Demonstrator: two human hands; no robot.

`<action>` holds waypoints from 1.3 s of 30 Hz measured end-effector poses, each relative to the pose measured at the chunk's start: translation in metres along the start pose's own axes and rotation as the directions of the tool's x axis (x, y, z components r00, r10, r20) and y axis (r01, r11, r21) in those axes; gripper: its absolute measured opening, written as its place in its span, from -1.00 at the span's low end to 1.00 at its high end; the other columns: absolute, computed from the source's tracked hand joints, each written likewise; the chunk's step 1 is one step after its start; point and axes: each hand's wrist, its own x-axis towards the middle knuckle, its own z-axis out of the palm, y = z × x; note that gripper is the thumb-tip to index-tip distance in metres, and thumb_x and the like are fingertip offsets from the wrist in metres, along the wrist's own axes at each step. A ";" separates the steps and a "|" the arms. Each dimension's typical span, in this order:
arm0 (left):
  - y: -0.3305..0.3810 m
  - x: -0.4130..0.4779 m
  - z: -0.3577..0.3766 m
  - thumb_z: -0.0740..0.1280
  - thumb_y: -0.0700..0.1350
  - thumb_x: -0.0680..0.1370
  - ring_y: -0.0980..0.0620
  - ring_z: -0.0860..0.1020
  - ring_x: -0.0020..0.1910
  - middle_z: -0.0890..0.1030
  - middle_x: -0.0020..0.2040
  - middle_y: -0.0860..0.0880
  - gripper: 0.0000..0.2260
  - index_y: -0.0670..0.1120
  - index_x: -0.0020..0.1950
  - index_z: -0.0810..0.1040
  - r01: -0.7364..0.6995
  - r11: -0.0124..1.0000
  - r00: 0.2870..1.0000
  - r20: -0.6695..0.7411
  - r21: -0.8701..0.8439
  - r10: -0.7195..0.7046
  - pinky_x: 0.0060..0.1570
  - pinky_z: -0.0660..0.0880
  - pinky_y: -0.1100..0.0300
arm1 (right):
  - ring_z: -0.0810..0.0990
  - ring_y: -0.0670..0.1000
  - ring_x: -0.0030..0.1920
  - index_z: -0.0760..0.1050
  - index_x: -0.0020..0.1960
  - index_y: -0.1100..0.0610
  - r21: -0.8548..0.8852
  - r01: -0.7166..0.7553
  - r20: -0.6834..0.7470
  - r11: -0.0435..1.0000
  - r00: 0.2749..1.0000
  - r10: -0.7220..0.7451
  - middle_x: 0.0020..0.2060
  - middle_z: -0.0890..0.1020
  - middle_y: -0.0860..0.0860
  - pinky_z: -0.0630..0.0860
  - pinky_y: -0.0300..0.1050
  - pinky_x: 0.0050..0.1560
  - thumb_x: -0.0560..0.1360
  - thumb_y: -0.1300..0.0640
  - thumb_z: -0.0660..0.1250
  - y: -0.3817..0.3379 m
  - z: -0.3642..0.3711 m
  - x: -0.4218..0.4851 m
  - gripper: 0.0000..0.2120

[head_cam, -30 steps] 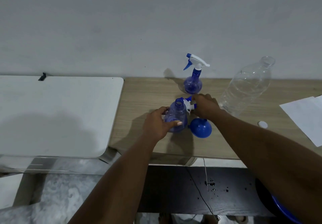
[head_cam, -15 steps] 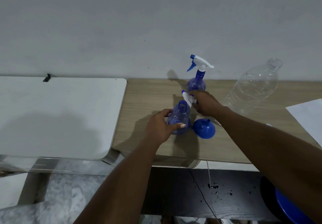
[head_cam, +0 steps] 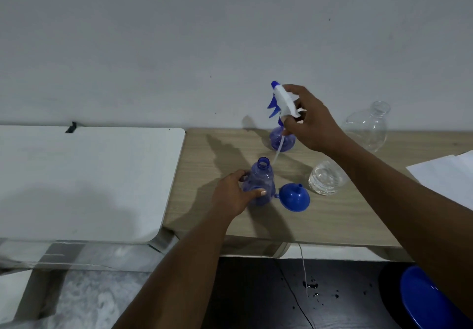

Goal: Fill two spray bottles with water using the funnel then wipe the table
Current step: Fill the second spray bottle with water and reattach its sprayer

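On the wooden tabletop [head_cam: 332,216]: left hand [head_cam: 231,195] gripping open spray bottle [head_cam: 261,182]; right hand [head_cam: 311,120] pinching lifted trigger sprayer [head_cam: 285,102]; blue funnel [head_cam: 294,197] and clear water bottle [head_cam: 358,147] lying beside, second spray bottle [head_cam: 277,140] standing behind.

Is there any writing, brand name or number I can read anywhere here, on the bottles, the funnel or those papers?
None can be read.
Near spray bottle: plain blue plastic, no label visible.
Spray head in the right hand: no markings visible.
Funnel: plain blue.
Clear water bottle: no label visible.
White papers: look blank from here.
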 end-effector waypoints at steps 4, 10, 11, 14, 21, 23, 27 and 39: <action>0.001 0.000 -0.001 0.62 0.15 0.27 0.08 0.64 -0.01 0.61 0.05 0.18 -0.45 0.09 0.21 0.57 -0.007 1.000 1.000 0.008 0.018 0.007 0.11 0.59 0.01 | 0.70 0.09 -0.16 0.33 0.42 0.00 0.064 0.054 -0.041 0.996 0.998 -0.051 -0.01 0.56 0.11 0.70 -0.06 -0.17 0.50 0.30 0.35 -0.030 -0.015 0.001 -0.45; 0.002 0.001 -0.001 0.62 0.14 0.28 0.08 0.65 -0.01 0.64 0.10 0.16 -0.39 0.09 0.28 0.54 0.012 0.999 1.000 0.014 0.046 -0.012 0.12 0.59 0.02 | 0.68 0.08 -0.08 0.31 0.44 0.06 0.077 0.117 -0.019 0.990 0.993 -0.116 0.11 0.54 0.17 0.67 -0.17 -0.22 0.50 0.28 0.33 -0.061 -0.027 0.004 -0.46; 0.002 0.001 -0.001 0.62 0.14 0.28 0.09 0.65 -0.01 0.64 0.10 0.17 -0.39 0.09 0.29 0.54 0.016 0.999 1.000 0.016 0.049 -0.017 0.13 0.59 0.02 | 0.68 0.09 -0.08 0.31 0.44 0.06 0.074 0.124 -0.013 0.990 0.992 -0.123 0.12 0.54 0.17 0.67 -0.16 -0.22 0.50 0.27 0.32 -0.064 -0.028 0.003 -0.46; 0.003 0.000 -0.001 0.62 0.13 0.29 0.09 0.64 0.01 0.63 0.10 0.17 -0.37 0.06 0.31 0.54 0.025 0.998 0.999 0.023 0.059 -0.026 0.14 0.58 0.03 | 0.69 0.11 -0.07 0.32 0.44 0.05 0.065 0.126 0.014 0.990 0.992 -0.127 0.11 0.55 0.18 0.69 -0.07 -0.21 0.49 0.24 0.31 -0.064 -0.027 0.001 -0.47; 0.005 0.000 -0.001 0.62 0.11 0.30 0.07 0.64 -0.01 0.63 0.10 0.14 -0.39 0.04 0.30 0.55 0.013 0.998 1.000 0.013 0.065 -0.014 0.12 0.57 0.08 | 0.64 -0.07 -0.09 0.33 0.40 0.03 -0.061 0.061 0.090 0.996 0.994 -0.055 0.05 0.59 0.03 0.63 -0.27 -0.18 0.49 0.23 0.41 -0.035 0.007 -0.020 -0.47; 0.005 -0.001 -0.001 0.61 0.10 0.31 0.07 0.64 -0.02 0.64 0.09 0.13 -0.43 0.04 0.26 0.55 0.009 0.998 1.000 0.006 0.054 -0.009 0.10 0.57 0.08 | 0.59 -0.19 -0.08 0.37 0.35 0.04 -0.084 0.005 0.159 0.996 0.987 0.009 0.03 0.60 -0.03 0.53 -0.38 -0.22 0.49 0.24 0.42 -0.016 0.026 -0.030 -0.52; 0.006 -0.004 -0.003 0.60 0.06 0.35 0.11 0.59 0.02 0.60 0.07 0.15 -0.46 0.04 0.28 0.54 0.012 0.999 1.000 0.027 0.031 -0.013 0.07 0.52 0.17 | 0.56 -0.11 0.00 0.38 0.32 0.08 -0.112 -0.081 0.240 0.990 0.965 0.106 0.09 0.60 -0.05 0.42 -0.39 -0.16 0.53 0.24 0.38 0.013 0.050 -0.042 -0.61; 0.008 -0.006 -0.002 0.54 -0.02 0.44 0.08 0.59 0.06 0.58 0.09 0.13 -0.54 0.03 0.31 0.52 0.007 1.000 0.999 0.045 0.006 -0.007 0.09 0.48 0.18 | 0.46 0.03 -0.04 0.35 0.18 0.11 -0.404 0.146 0.325 0.903 0.946 -0.007 0.01 0.46 0.00 0.42 -0.12 -0.11 0.49 0.25 0.36 0.016 0.065 -0.040 -0.69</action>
